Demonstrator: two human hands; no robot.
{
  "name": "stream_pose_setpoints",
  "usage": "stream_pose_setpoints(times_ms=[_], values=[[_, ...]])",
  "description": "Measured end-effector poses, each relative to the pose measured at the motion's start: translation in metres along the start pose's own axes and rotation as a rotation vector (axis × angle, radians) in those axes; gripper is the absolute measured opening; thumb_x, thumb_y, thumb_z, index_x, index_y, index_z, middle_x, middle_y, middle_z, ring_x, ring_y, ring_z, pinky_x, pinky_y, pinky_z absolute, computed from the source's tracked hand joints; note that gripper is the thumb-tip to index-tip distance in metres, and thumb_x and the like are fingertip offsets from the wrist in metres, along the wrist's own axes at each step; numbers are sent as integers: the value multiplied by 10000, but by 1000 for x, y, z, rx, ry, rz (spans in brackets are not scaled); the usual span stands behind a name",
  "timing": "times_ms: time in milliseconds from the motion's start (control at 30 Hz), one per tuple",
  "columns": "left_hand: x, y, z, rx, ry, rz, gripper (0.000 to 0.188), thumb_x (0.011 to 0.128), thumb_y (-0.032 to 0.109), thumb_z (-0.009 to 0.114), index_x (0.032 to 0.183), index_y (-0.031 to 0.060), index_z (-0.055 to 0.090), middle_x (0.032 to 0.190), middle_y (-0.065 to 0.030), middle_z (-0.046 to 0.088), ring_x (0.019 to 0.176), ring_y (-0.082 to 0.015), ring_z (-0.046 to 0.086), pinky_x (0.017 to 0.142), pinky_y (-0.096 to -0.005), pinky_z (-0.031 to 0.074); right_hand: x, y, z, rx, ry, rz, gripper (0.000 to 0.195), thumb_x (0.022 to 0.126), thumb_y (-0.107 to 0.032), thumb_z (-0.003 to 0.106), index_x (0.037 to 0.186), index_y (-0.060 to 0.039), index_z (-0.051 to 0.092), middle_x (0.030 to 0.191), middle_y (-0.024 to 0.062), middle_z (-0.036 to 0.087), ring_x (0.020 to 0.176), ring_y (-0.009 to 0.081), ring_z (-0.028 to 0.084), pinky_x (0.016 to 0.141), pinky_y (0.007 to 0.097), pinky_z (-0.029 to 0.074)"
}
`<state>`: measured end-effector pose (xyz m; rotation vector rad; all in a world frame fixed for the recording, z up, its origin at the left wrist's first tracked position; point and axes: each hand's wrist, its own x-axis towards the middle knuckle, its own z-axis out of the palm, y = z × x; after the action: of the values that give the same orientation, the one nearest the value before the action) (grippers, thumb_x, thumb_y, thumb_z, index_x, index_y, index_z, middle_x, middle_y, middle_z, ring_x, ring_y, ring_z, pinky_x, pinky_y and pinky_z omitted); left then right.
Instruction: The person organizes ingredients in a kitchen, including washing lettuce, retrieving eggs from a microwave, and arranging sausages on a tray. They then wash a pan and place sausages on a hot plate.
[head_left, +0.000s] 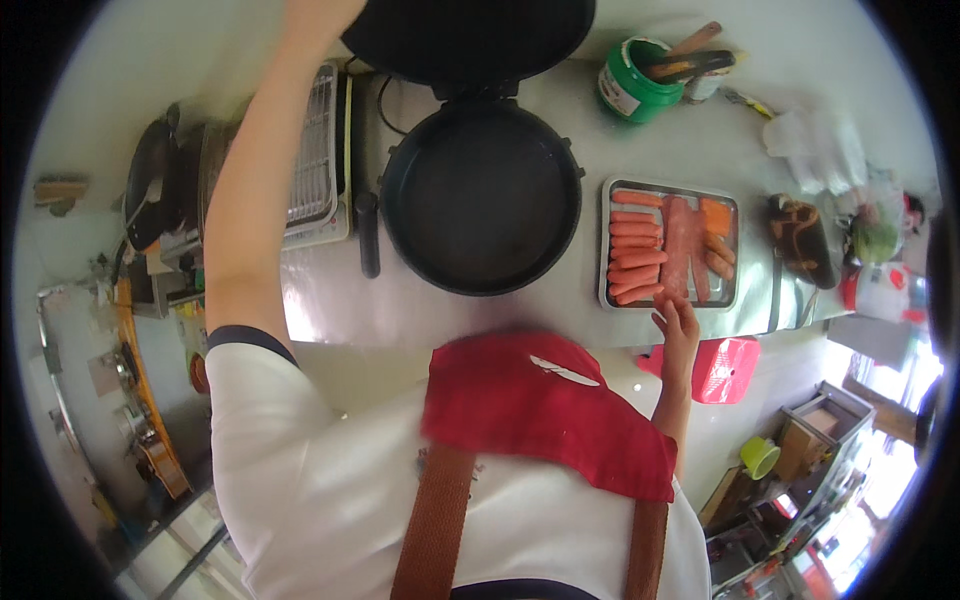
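My left arm reaches up past the left of a black round electric pan (480, 199). Only the base of my left hand (326, 16) shows at the top edge, beside the pan's raised black lid (472, 34); its fingers are cut off. My right hand (679, 321) is at the front rim of a metal tray (733, 262), fingertips by the lower end of a long pink meat strip (676, 247). Whether it grips anything is unclear. Several reddish sausages (634, 241) lie on the tray's left, with an orange block (715, 217) and browner sausages (718, 255) on its right.
A wire-racked appliance (311, 172) stands left of the pan, whose black handle (367, 236) points forward. Behind the tray, a green tub (637, 86) holds utensils. A dark brown bag (802, 240) sits to the right on the metal counter (517, 315). A pink stool (726, 370) is below.
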<state>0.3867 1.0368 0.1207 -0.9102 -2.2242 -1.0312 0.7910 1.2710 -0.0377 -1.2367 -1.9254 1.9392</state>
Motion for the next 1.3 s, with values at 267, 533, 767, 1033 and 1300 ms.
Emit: stream_pose_setpoints(times_ms=[267,533,767,1033,1300], values=[[-142,0,-78,167,-217,-25,168,811,132,521,946,66,596,1001,-90,584,984,-238,525,859,-322,388,41,-38,46,-261,-277,-221,201,845,-119,475,989,3,542,922,62,567,868,111,531,754,236,442],[-359,-94,-41,-31,-186,-1042,433,819,319,533,1078,-24,479,1006,-123,536,883,-208,535,759,-286,422,26,-54,90,-327,-461,-44,196,844,-123,482,985,-3,546,886,30,579,736,75,503,662,201,408],[-313,-92,-37,-672,-109,-1613,440,772,501,526,781,64,476,552,-40,467,434,-151,455,414,-290,391,0,-10,91,-289,-443,-107,203,841,-121,478,1000,-7,528,925,56,577,857,111,513,733,229,398],[-269,-54,-69,-792,-189,-1646,435,774,498,529,738,76,433,512,-33,438,388,-146,411,387,-292,365,-42,30,81,-188,-405,66,226,852,-157,473,1030,-25,520,966,75,582,922,142,532,761,253,416],[-267,-35,-63,-861,-155,-1661,433,782,482,529,672,75,431,519,-26,439,398,-140,401,390,-274,360,-56,42,72,-71,-494,92,275,876,-211,441,1065,-17,484,1000,98,561,934,167,533,787,279,427]])
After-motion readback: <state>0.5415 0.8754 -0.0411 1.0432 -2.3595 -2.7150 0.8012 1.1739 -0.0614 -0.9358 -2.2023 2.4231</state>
